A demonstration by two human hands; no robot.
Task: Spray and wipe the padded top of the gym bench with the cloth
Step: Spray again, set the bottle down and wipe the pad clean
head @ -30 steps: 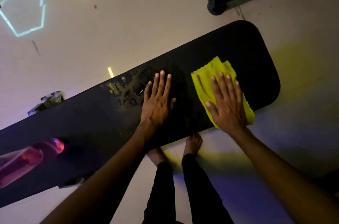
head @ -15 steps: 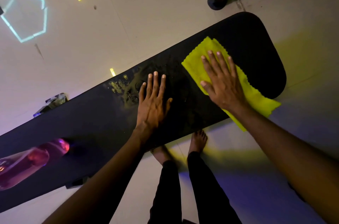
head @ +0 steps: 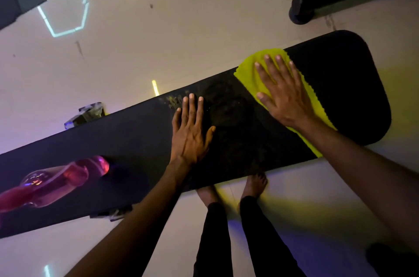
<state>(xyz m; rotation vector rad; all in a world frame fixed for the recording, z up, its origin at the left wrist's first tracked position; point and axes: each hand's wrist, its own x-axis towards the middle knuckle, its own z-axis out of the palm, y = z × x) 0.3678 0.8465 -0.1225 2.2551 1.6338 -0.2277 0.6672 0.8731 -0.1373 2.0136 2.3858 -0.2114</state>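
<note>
The black padded bench top (head: pixel 347 86) runs diagonally across the view, from lower left to upper right. My right hand (head: pixel 283 92) presses flat, fingers spread, on a yellow cloth (head: pixel 249 70) lying across the pad near its right end; the cloth's near corner hangs over the front edge. My left hand (head: pixel 192 129) rests flat and open on the pad's middle, beside a patch of wet droplets (head: pixel 172 100). A pink spray bottle (head: pixel 65 180) lies on its side on the pad at the left.
A pale floor with glowing light reflections surrounds the bench. A black round bar (head: pixel 303 10) lies on the floor beyond the bench's right end. A bench frame part (head: pixel 86 113) pokes out behind the pad. My bare feet (head: pixel 254 186) stand at the front edge.
My right hand has slid the yellow cloth away from me across the pad, from the near edge to the far edge. My left hand has stayed flat on the pad.
</note>
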